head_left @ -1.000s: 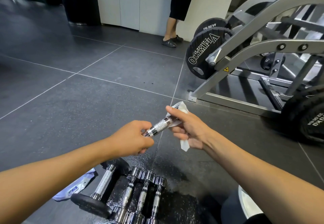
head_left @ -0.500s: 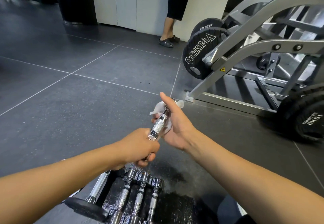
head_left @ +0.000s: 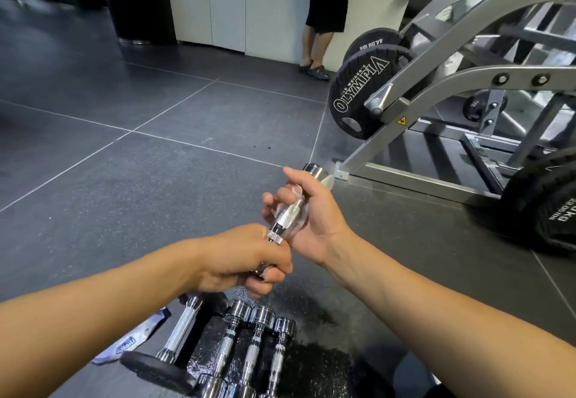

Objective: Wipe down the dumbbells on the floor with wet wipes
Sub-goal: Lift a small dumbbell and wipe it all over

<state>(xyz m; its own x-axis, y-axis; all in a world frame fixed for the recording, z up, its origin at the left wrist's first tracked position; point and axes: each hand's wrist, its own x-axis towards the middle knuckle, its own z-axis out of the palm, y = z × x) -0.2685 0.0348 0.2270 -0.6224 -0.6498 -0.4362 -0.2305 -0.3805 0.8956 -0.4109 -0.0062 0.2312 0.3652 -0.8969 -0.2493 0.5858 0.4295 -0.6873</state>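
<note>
A small chrome dumbbell [head_left: 288, 213] is held up in the air, tilted away from me, its far end poking out past my right thumb. My left hand [head_left: 246, 257] grips its near end. My right hand [head_left: 308, 213] wraps the knurled handle with a white wet wipe [head_left: 327, 181] between palm and metal. Below, on the dark floor, lie three chrome dumbbells [head_left: 255, 341] side by side and one dumbbell with black heads [head_left: 174, 344] to their left.
A wet wipe packet [head_left: 131, 343] lies left of the floor dumbbells, and the floor around them is wet. A grey plate-loaded machine [head_left: 452, 85] with black weight plates [head_left: 358, 92] fills the right side. A person's legs [head_left: 314, 51] stand at the back by a white wall.
The dumbbell has tipped from nearly level to pointing away from me. My right hand slid along the handle with the wipe and now wraps it lower down.
</note>
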